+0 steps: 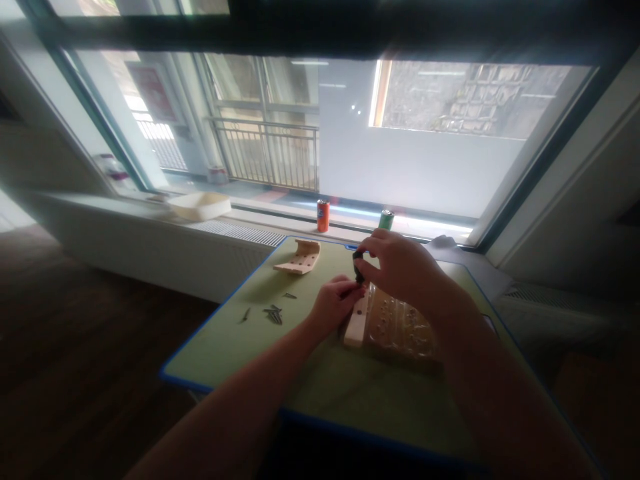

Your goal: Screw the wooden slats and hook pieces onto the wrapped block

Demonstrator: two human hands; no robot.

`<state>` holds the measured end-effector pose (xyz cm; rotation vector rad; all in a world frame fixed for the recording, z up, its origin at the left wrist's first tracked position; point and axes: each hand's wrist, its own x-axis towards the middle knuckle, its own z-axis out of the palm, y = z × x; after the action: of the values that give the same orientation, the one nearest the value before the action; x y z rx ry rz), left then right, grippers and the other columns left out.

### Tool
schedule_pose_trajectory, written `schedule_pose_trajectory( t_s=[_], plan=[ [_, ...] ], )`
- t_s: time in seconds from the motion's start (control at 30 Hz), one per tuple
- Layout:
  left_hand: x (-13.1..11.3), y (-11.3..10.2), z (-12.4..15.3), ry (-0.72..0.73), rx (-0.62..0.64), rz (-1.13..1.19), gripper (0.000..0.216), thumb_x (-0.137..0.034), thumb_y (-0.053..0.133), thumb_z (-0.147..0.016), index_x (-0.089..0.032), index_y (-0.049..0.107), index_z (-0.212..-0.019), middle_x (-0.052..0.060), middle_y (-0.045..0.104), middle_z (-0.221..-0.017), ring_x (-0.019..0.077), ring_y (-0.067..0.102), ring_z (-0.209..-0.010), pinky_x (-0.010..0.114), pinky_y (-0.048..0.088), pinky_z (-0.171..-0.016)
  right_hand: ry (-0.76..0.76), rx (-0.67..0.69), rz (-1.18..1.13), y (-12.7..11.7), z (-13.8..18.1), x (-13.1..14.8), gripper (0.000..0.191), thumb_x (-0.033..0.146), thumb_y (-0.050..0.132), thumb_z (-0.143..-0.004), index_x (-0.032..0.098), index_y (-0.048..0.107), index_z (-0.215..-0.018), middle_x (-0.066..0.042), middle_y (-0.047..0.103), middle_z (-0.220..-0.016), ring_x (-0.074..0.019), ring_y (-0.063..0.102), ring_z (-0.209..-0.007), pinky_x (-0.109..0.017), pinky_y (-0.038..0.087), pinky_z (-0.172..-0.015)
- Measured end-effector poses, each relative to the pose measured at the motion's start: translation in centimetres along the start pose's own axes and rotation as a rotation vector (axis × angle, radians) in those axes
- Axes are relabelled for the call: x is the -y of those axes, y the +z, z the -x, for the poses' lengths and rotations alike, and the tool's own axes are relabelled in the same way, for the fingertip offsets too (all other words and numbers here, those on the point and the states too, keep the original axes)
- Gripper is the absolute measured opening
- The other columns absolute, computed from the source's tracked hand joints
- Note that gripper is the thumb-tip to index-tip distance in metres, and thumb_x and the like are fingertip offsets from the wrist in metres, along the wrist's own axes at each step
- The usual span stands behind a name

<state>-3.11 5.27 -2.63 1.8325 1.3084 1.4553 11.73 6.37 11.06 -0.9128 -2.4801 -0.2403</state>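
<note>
Black tool (358, 268) — in the right hand (399, 264), narrow pinch.

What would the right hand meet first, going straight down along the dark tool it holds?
Likely the wood below the dark tool, with the left hand close alongside. The tool's tip is hidden, so contact may already exist.

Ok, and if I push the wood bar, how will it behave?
The wood bar looks solid and straight-edged, so probably stiff. Its flat faces suggest sliding rather than rolling. With the left hand at its far end, a near-end push might pivot it.
</note>
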Motion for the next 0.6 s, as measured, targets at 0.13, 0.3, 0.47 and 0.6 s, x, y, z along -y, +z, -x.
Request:
schedule_pose_trajectory(
  t_s=[0.13, 0.3, 0.47, 0.6],
  plan=[
    [0.04, 0.01, 0.10, -0.018, -0.031, 0.016, 0.021, -0.036, 0.063, -0.077, -0.016, 0.069, -0.080, 0.001, 0.055, -0.077, 0.0098, 0.051, -0.066, 0.022, 0.042, -0.060, 0.014, 0.007, 0.015, -0.22, 0.06, 0.00, 0.022, 0.032, 0.051, -0.082, 0.017, 0.066, -0.087, -0.005, 0.062, -0.084, -0.0130, 0.053, -0.065, -0.026, 0.036, -0.052],
    [-0.13, -0.09, -0.07, 0.013, 0.028, 0.021, 0.024, -0.035, 0.055, -0.083, -0.016, 0.069, -0.080, 0.002, 0.058, -0.079, 0.0113, 0.054, -0.072, 0.023, 0.043, -0.066, -0.038, 0.017, -0.055, -0.13, 0.14, -0.24, 0.028, 0.026, 0.052, -0.082, 0.022, 0.063, -0.107, -0.005, 0.062, -0.098, -0.0152, 0.057, -0.077, -0.026, 0.040, -0.059],
    [-0.26, -0.03, -0.07, 0.016, 0.046, 0.009, 0.025, -0.036, 0.054, -0.083, -0.016, 0.068, -0.079, 0.002, 0.056, -0.076, 0.0111, 0.052, -0.069, 0.022, 0.041, -0.062, -0.024, 0.028, -0.008, 0.07, 0.01, -0.56, 0.019, 0.029, 0.056, -0.080, 0.018, 0.066, -0.093, -0.005, 0.063, -0.090, -0.0151, 0.056, -0.073, -0.027, 0.039, -0.058],
    [0.17, -0.10, 0.01, -0.016, -0.010, -0.025, 0.023, -0.034, 0.053, -0.082, -0.016, 0.068, -0.085, 0.002, 0.056, -0.081, 0.0118, 0.052, -0.072, 0.024, 0.042, -0.065, 0.014, -0.013, -0.002, -0.76, 0.13, -0.52, 0.021, 0.037, 0.059, -0.078, 0.016, 0.063, -0.082, -0.004, 0.060, -0.080, -0.0128, 0.050, -0.065, -0.026, 0.034, -0.053]
  ],
)
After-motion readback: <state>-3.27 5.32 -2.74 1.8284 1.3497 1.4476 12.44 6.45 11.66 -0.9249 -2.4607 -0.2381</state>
